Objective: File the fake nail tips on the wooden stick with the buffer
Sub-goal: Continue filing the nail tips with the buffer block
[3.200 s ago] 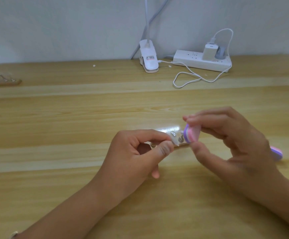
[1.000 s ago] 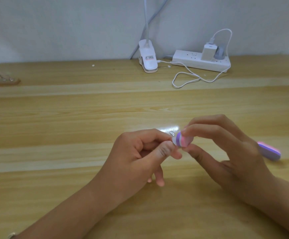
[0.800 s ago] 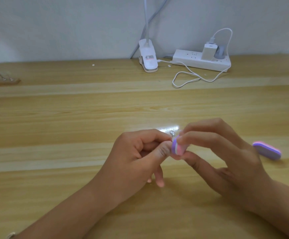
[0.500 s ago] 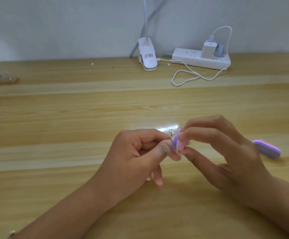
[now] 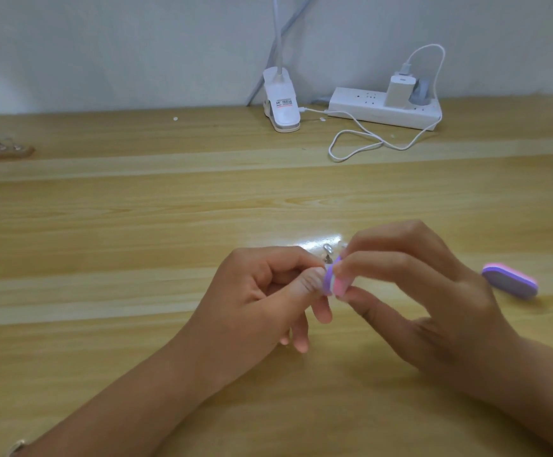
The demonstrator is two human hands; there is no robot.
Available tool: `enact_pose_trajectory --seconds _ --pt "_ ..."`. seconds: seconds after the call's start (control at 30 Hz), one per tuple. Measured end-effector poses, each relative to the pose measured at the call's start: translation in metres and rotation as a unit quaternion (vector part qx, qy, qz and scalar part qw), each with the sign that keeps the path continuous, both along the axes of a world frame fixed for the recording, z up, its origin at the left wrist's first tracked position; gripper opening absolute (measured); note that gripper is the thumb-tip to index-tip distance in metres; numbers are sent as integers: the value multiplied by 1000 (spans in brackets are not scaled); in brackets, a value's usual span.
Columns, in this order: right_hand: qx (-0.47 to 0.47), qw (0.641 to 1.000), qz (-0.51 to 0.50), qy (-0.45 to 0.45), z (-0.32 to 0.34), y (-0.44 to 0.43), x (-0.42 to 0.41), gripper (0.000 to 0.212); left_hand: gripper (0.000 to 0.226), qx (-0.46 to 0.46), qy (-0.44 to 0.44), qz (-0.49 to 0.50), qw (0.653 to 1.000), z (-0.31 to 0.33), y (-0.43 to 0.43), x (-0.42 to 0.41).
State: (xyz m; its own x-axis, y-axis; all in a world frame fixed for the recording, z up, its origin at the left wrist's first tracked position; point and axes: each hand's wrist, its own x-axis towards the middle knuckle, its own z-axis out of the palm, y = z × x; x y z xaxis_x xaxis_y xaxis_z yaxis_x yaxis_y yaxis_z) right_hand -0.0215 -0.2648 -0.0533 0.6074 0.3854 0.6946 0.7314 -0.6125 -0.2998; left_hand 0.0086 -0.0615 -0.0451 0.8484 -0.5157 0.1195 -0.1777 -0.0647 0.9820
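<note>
Buffer [image 5: 334, 282], a small block in purple, white and pink layers, stands on edge low over the bench [image 5: 136, 225], pinched between the thumb and curled fingertips of the right hand [image 5: 433, 301]; its outline is slightly blurred; the left hand [image 5: 261, 301] sits just left of the buffer, thumb and forefinger closed in a pinch on the base of a small clear nail tip [image 5: 327, 255], which peeps out just behind the buffer, touching or nearly touching its purple face; what carries the tip is hidden by the fingers; the left hand's other fingers hang down toward the bench; right of the buffer, well apart, a second buffer [image 5: 511, 285] lies flat on the bench, purple face up with a pink edge; far behind the buffer, against the wall [image 5: 103, 44], a white power strip [image 5: 384, 113] holds a white charger [image 5: 398, 90], its cable [image 5: 357, 145] looping over the bench; behind the buffer and a little left stands a white lamp clip [image 5: 281, 103]; far left of the buffer, at the frame's edge, lies a wooden stick [image 5: 4, 150] bearing clear tips.
</note>
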Motion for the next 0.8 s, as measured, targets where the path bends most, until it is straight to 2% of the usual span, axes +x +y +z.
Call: enact_pose_trajectory --seconds 0.27,0.4,0.57,0.73,0.8 --pt "7 1000 7 11 -1 -2 1 10 23 4 -12 -17 1000 -2 -1 2" --pt "44 998 -18 40 1 -10 6 11 24 2 4 -28 1000 -2 -2 2" --pt "80 996 -16 25 5 -5 4 16 25 -4 45 -42 998 -1 -1 3" --pt "22 1000 13 9 2 -2 1 16 27 -13 84 -83 993 3 -2 1" --pt "28 1000 8 10 3 -1 2 17 26 -28 106 -94 989 4 -1 1"
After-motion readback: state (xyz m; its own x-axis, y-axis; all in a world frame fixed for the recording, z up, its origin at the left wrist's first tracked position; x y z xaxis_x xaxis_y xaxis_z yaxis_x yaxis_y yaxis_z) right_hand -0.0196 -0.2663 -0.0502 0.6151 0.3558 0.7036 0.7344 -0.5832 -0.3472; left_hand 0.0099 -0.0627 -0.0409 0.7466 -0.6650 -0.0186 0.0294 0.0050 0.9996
